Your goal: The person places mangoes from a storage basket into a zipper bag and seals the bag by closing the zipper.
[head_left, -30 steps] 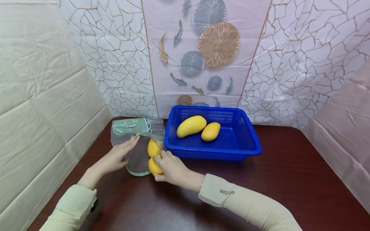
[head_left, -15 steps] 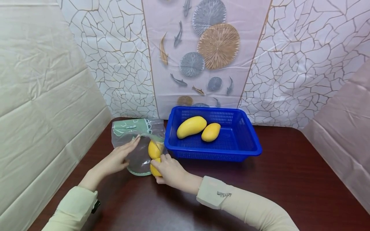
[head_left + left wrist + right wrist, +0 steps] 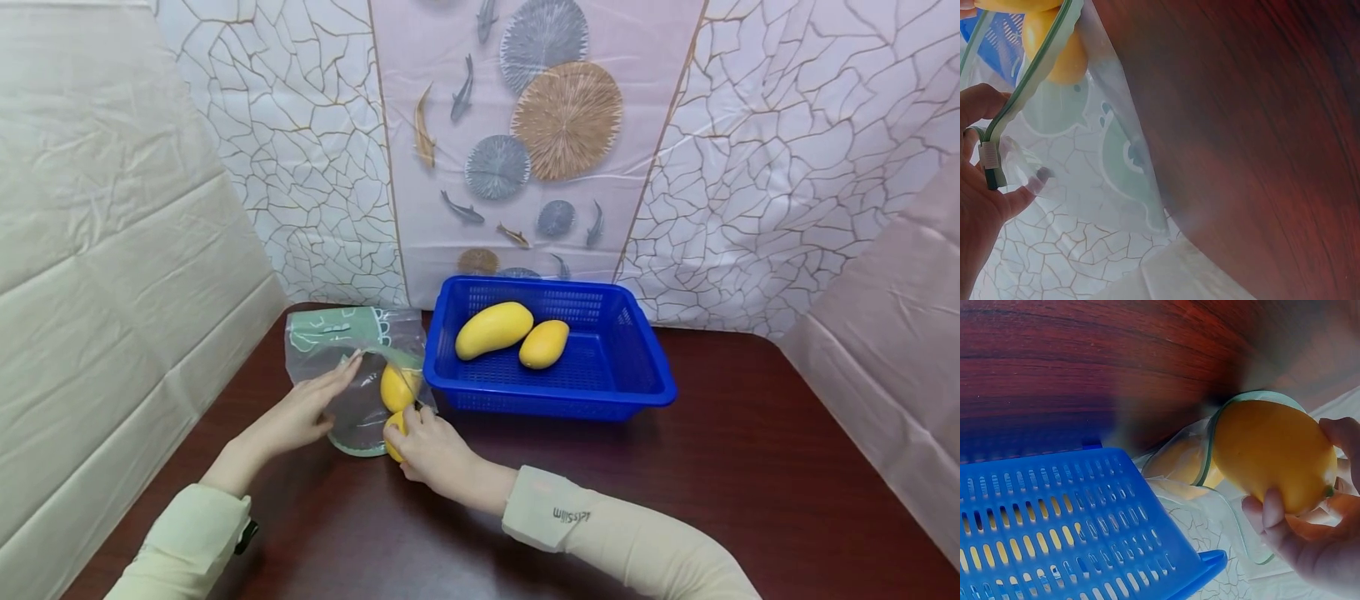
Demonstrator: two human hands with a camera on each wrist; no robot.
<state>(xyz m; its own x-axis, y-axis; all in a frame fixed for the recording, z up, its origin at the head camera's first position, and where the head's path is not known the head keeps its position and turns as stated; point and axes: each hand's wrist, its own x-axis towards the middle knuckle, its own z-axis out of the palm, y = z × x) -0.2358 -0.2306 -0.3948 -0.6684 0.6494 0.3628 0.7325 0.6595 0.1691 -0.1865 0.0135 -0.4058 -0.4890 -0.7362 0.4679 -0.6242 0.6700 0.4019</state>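
Observation:
A clear zip bag (image 3: 352, 417) with a green print lies on its side, its mouth facing the person. My left hand (image 3: 303, 408) holds the mouth's left corner; in the left wrist view its thumb and fingers stand on either side of the green zip edge (image 3: 1038, 69) by the slider (image 3: 989, 155). One yellow mango (image 3: 397, 387) is inside the bag. My right hand (image 3: 442, 458) grips a second mango (image 3: 1272, 450) at its stem end, with the mango's far end at the bag's opening. In the head view the right fingers hide part of this mango.
A blue perforated basket (image 3: 551, 393) stands just right of the bag, holding a large mango (image 3: 495, 330) and a smaller mango (image 3: 544, 344). The dark wooden table (image 3: 720, 467) runs back to a patterned wall cloth (image 3: 750, 167).
My right hand has shifted slightly left and nearer the person, carrying the mango along at the bag's mouth. My left hand stays almost where it was.

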